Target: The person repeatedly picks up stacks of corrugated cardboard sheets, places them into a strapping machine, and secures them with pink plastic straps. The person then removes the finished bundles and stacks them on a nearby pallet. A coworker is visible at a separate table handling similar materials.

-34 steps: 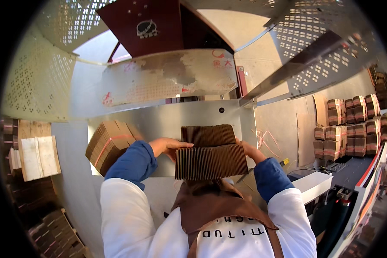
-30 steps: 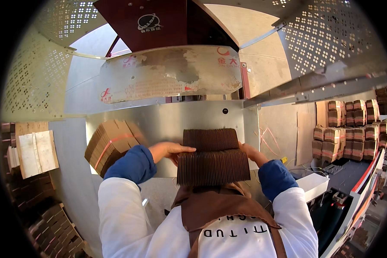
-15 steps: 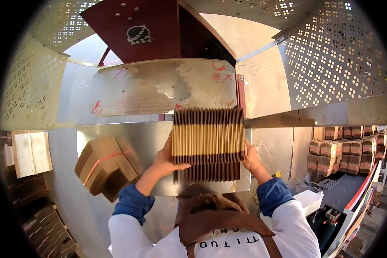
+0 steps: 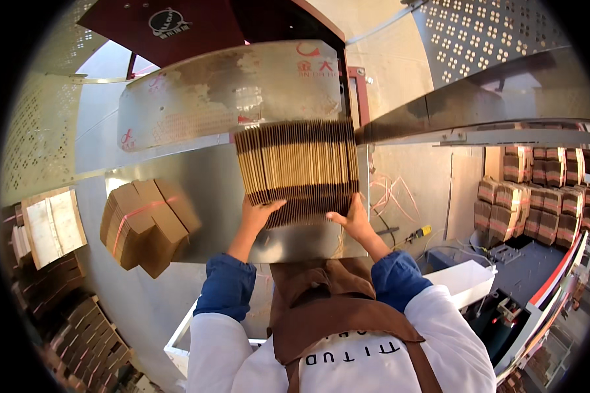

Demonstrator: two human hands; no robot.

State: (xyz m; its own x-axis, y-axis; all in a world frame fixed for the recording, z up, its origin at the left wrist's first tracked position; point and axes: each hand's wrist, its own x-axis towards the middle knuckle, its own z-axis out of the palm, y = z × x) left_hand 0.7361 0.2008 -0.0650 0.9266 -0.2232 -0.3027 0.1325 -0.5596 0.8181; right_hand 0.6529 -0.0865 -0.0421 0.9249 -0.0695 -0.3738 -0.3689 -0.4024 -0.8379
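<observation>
A block of flat, folded brown cardboard pieces (image 4: 298, 164) stands on edge in a tight row, with dark bands along the far and near sides. It sits over the metal table (image 4: 210, 177) in front of me, turned slightly. My left hand (image 4: 259, 215) grips its near left corner, thumb lying across the near side. At the near right corner my right hand (image 4: 353, 219) presses in, its thumb pointing inward. Most of the fingers on both hands are hidden by the cardboard. Left of the block lies a cardboard bundle (image 4: 144, 223) tied with a pink strap.
Behind the table rises a worn metal panel (image 4: 210, 92) under a dark red machine housing (image 4: 170, 26). Strapped cardboard bundles (image 4: 531, 196) are piled at the right, near a white tray (image 4: 465, 281). More cardboard stacks (image 4: 78, 347) stand at lower left.
The view has tilted downward. The cardboard block has turned a little and moved slightly away from me. My hands have shifted from its sides toward its near corners.
</observation>
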